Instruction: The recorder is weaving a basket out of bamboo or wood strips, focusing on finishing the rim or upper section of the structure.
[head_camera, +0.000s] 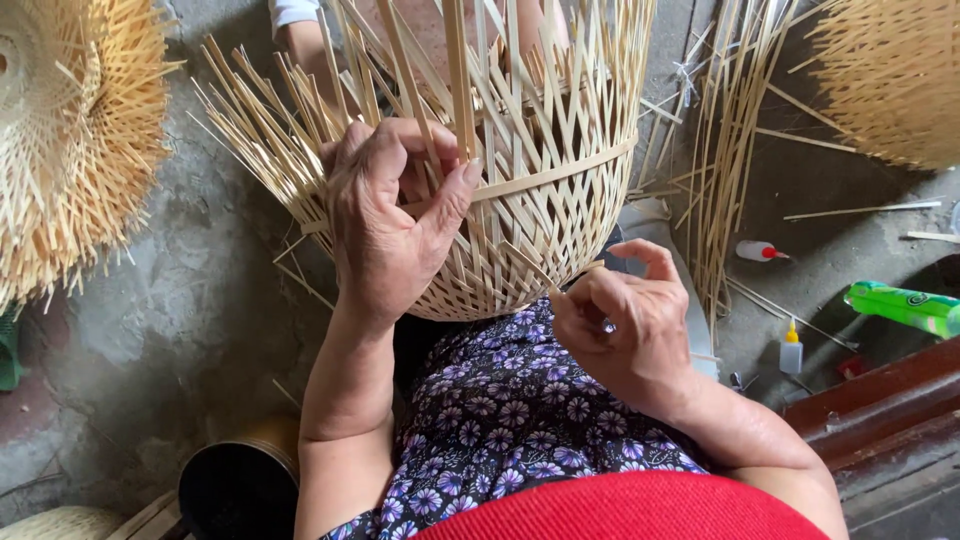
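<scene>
A half-woven bamboo basket (520, 215) rests on my lap, its loose strips fanning upward. My left hand (385, 215) grips the basket's left side, fingers curled over upright bamboo strips (460, 70) near the hoop band. My right hand (620, 325) sits at the basket's lower right edge, fingers pinched on a thin strip end. My lap is covered by dark cloth with purple flowers (510, 415).
Finished woven bamboo pieces lie at the left (75, 140) and top right (890, 75). A bundle of loose strips (720, 170) lies on the concrete floor. Small glue bottles (792, 350), a green bottle (905, 307), a black round container (235, 485) and another person's arm (300, 35) are nearby.
</scene>
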